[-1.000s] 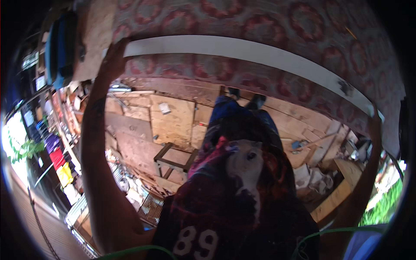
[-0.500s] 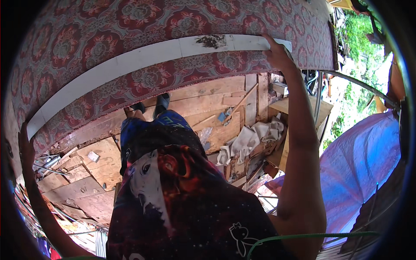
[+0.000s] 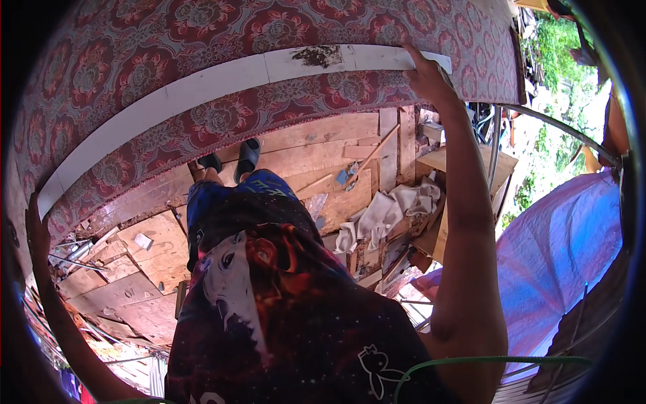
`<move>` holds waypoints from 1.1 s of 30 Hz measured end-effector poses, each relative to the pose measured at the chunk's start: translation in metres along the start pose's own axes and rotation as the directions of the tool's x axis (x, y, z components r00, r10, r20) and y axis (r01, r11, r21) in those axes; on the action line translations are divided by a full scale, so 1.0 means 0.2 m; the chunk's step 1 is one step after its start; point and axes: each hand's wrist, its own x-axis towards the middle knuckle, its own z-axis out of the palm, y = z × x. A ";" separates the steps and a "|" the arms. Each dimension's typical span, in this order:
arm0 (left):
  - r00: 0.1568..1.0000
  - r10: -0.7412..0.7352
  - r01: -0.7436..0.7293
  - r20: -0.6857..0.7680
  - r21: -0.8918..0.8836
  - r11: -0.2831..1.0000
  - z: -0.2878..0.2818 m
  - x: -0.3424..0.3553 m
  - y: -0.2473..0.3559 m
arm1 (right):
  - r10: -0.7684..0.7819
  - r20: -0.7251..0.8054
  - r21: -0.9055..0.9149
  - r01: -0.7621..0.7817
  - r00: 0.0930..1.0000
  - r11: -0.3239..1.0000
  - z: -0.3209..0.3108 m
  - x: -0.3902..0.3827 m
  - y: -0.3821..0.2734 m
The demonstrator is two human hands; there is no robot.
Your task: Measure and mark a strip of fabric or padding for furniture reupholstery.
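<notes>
A long white strip (image 3: 282, 62) with a dark stained patch near its right part lies across a red and grey floral-covered surface (image 3: 222, 20). Its straight edges look curved in the fisheye picture. At the left end, my left hand (image 3: 37, 225) grips the strip, its fingers partly in shadow. Toward the right end, my right hand (image 3: 427, 79) has its fingers wrapped over the strip. Both arms are stretched out from my body along either side of the view.
Below the covered edge are plywood boards (image 3: 151, 249), my sandalled feet (image 3: 247, 158), crumpled pale cloth (image 3: 383, 219), scrap sticks and a wooden box (image 3: 494, 168). At the right stand a curved metal tube (image 3: 565, 126), a blue-purple tarp (image 3: 552, 269) and greenery.
Since a second ago the view has swung to the right. Since half a second ago the strip and my right hand appear slightly higher in the picture, both hands still at the strip.
</notes>
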 end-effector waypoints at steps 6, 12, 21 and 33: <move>0.998 -0.048 0.034 -0.045 -0.279 0.960 -0.21 0.01 0.20 | -0.049 0.022 0.110 0.046 0.999 0.993 0.00 0.01 0.10; 0.991 -0.124 0.114 -0.050 -0.172 0.978 -0.38 0.04 0.35 | -0.172 -0.021 0.116 0.173 0.985 0.978 0.05 0.07 0.21; 0.991 -0.135 0.129 -0.020 -0.198 0.972 -0.42 0.05 0.40 | -0.078 -0.133 0.087 0.090 0.988 0.992 0.16 0.06 0.38; 0.990 0.026 -0.112 -0.141 -0.644 0.757 -0.38 0.06 0.17 | 0.057 0.303 0.933 -0.309 0.951 0.187 0.21 -0.84 -1.56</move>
